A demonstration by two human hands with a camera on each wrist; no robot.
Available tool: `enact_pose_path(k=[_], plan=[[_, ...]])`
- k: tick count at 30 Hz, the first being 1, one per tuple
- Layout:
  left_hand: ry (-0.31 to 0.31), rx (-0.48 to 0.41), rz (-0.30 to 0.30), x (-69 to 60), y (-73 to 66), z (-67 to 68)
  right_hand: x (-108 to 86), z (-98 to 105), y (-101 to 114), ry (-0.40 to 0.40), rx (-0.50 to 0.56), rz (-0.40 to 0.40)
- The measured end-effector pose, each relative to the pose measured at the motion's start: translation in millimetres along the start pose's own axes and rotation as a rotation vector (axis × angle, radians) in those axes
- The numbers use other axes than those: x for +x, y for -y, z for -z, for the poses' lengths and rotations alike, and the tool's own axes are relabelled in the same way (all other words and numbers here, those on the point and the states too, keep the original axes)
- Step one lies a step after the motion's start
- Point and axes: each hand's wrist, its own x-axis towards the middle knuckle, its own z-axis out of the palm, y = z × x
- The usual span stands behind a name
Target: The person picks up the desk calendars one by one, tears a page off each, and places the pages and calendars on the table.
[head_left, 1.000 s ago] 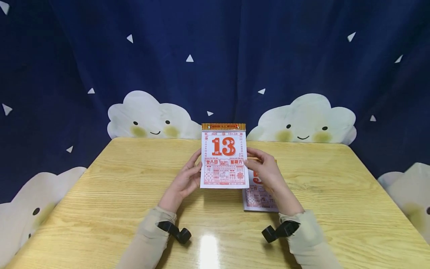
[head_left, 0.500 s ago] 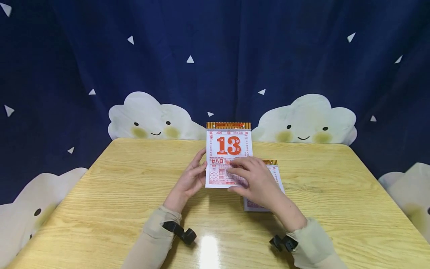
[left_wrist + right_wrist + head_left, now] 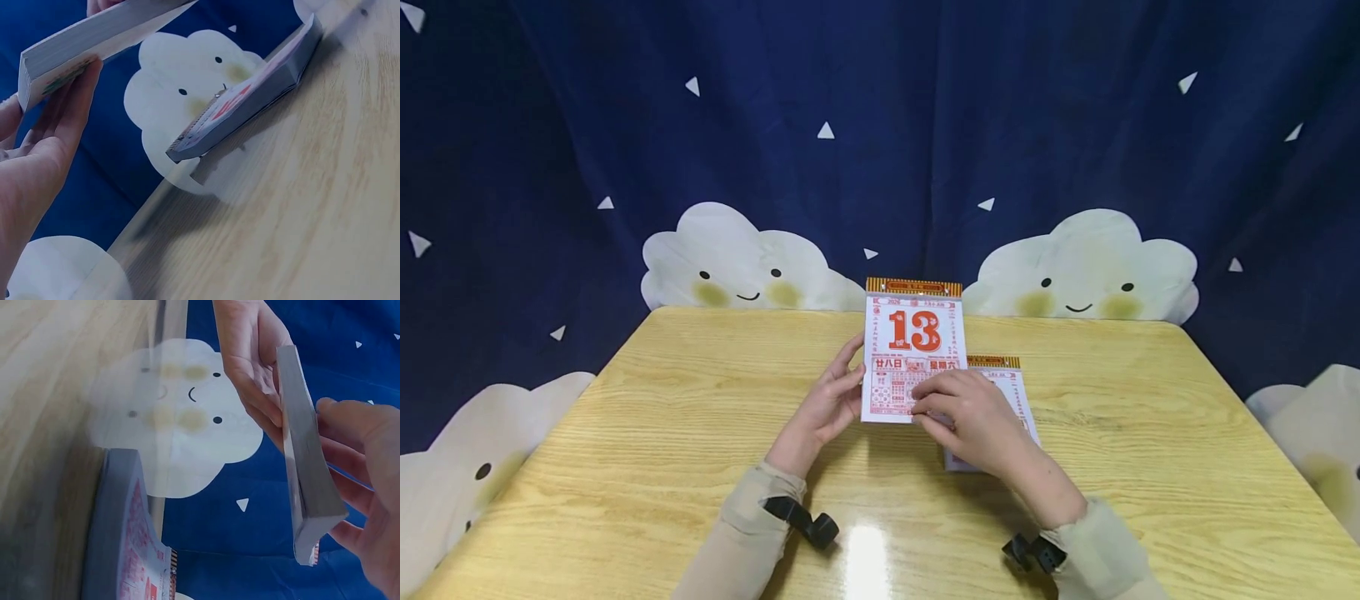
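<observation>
A dark blue curtain fills the background. Below it stretches a wood-grain table, with the lying calendar resting on it right of centre and a bright glare near the front. White smiling clouds are printed on the curtain, 2 of them just beyond the table's far edge. A pale left sleeve and right sleeve reach in from the front.

The held calendar, showing a large red 13 and the year 2026, is raised above the table, its page towards the head camera. Compared with 1.0 s ago, it has shifted slightly to the right. The lying calendar is partly hidden behind it and the right hand; its striped top strip now shows more.

The right hand has left the held calendar's right edge and is now before its lower right part, a little lower than 0.5 s ago. Its fingers are bent and its thumb stands apart from them; whether the tips touch the page, I cannot tell. The left hand still grips the left edge, thumb at the side and fingers against the back. White triangles dot the curtain.
</observation>
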Motion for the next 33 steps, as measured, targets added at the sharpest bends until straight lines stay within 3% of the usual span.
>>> enact_pose_path(k=[12, 21, 33], plan=[[-0.006, -0.018, -0.006, 0.5, 2.6, 2.1, -0.5, -3.5, 0.8, -0.027, 0.008, 0.035], [-0.017, 0.007, 0.003, 1.7, 3.7, 1.7, 0.1, -5.7, 4.0, -0.156, 0.099, -0.086], [-0.08, 0.078, -0.008, 1.4, 2.8, 3.4, 3.5, 4.7, 2.8, -0.196, 0.335, -0.284]])
